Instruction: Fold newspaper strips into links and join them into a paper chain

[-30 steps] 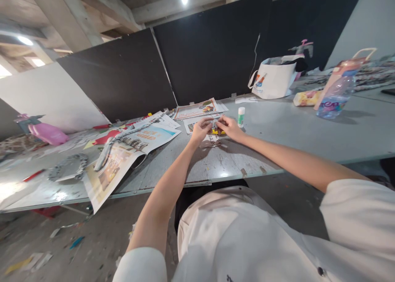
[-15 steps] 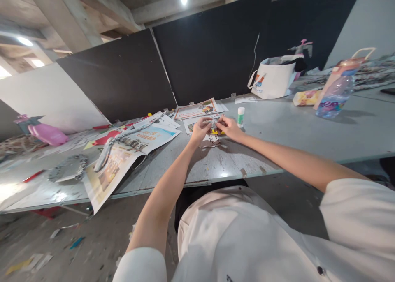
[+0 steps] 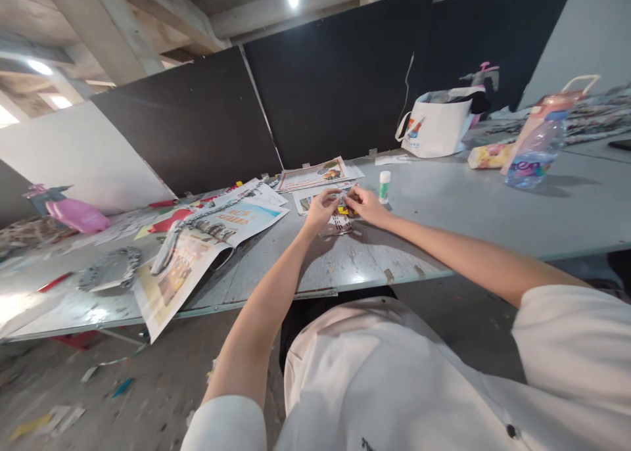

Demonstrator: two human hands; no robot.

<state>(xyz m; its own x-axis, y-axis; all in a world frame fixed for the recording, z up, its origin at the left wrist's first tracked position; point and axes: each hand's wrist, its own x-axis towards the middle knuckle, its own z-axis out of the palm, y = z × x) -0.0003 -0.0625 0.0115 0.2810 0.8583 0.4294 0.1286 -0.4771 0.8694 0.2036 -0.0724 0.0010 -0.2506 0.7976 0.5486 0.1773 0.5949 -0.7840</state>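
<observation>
My left hand [image 3: 321, 209] and my right hand [image 3: 365, 205] come close together over the grey table, fingers pinched. Between them is a small piece of crumpled paper [image 3: 341, 200], partly covered by the fingertips. Just under the fingers lies a printed paper piece [image 3: 338, 225] with dark characters, and a bit of yellow [image 3: 344, 210] shows above it. A glue stick [image 3: 384, 187] with a white cap and green label stands upright beside my right hand. Behind the hands are printed sheets [image 3: 315, 175].
To the left, a newspaper [image 3: 246, 215] hangs over the table edge, with a twisted paper rope [image 3: 172, 240] on it. A pink spray bottle [image 3: 79, 213] stands farther left. On the right are a white bag [image 3: 436, 129] and a water bottle [image 3: 535, 154].
Both hands stay in nearly the same place, with only slight finger movement at the paper. The yellow bit between them shows a little differently.
</observation>
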